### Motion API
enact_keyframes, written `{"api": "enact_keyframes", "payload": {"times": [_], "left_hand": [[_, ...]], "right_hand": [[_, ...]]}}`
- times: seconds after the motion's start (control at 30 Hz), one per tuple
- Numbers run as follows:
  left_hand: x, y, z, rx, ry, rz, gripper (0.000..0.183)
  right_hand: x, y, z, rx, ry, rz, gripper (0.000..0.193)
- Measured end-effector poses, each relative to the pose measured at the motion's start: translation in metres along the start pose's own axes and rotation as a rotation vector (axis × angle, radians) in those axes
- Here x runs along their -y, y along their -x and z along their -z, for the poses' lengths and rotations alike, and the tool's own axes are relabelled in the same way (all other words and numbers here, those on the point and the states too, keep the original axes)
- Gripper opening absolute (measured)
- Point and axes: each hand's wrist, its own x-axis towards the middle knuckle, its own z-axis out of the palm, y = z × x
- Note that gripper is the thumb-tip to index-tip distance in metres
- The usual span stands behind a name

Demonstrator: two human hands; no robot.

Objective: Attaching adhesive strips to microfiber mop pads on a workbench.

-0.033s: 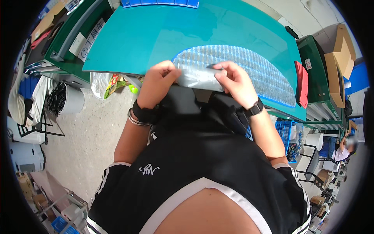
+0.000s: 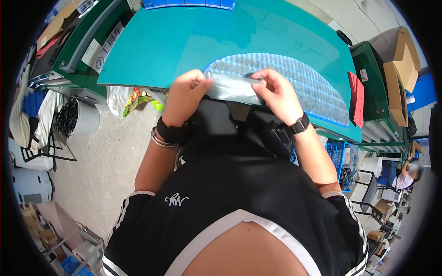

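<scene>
A silvery, see-through plastic piece (image 2: 234,89), perhaps a folded bag or film, is stretched crosswise between my hands at the table's near edge. My left hand (image 2: 186,96) pinches its left end between thumb and fingers. At the right end my right hand (image 2: 279,95) pinches it with thumb and forefinger. Behind it, flat on the green table (image 2: 165,50), lies a grey-and-blue striped, half-oval mat (image 2: 294,83) with a blue edge. The plastic covers part of the mat's left side.
A blue bin (image 2: 189,4) stands at the table's far edge. Red flat pieces (image 2: 355,99) lie at its right end, near an open cardboard box (image 2: 397,89). A grey bucket of black cords (image 2: 85,117) stands on the floor to my left. Another person (image 2: 405,178) is far right.
Both hands and the plastic piece have shifted slightly away from me. The plastic lies a little straighter between them. Both hands keep hold of it.
</scene>
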Motion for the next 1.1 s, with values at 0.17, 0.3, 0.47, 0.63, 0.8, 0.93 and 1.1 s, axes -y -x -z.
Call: {"api": "enact_keyframes", "payload": {"times": [0.17,0.3,0.47,0.63,0.8,0.93,1.1], "left_hand": [[0.010,-0.015,0.001,-0.145,-0.383,-0.109,0.029],[0.016,-0.020,0.003,-0.144,-0.550,-0.110,0.026],[0.020,-0.024,-0.002,-0.184,-0.671,-0.172,0.030],[0.018,-0.027,0.004,-0.121,-0.618,-0.169,0.031],[0.008,-0.031,0.009,0.005,-0.586,0.073,0.026],[0.001,-0.025,0.004,0.041,-0.448,0.101,0.026],[-0.014,-0.017,-0.032,-0.113,-0.540,-0.167,0.030]], "right_hand": [[-0.003,-0.022,-0.017,-0.132,0.440,0.096,0.019],[-0.001,-0.022,-0.028,-0.154,0.604,0.073,0.022],[-0.010,-0.019,-0.034,-0.228,0.706,0.194,0.021],[-0.012,-0.017,-0.034,-0.227,0.709,0.216,0.009],[-0.017,-0.019,-0.030,-0.224,0.647,0.249,0.007],[-0.011,-0.009,-0.017,-0.284,0.480,0.271,0.006],[-0.010,0.000,0.003,-0.337,0.580,0.270,0.006]]}}
